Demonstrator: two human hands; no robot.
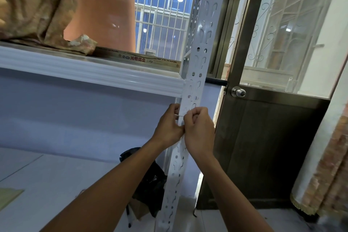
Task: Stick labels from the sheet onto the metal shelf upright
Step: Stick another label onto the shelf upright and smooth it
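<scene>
— How far along am I?
— Hard to say: no stuck labels show on the upright (197,73), white on white. Your left hand (167,124) and right hand (199,130) sit either side of it, each pinching an end of a thin white label (179,116) stretched across its face.
— And the sheet?
— Not in view. I judge this label not yet pressed flat.

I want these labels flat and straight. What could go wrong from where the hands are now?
The label pinched between left hand and right hand shows only as a thin strip, so it may go on crooked or creased. The metal upright is full of slots; a label over one has less to stick to. Both hands cover the spot, hiding alignment.
</scene>
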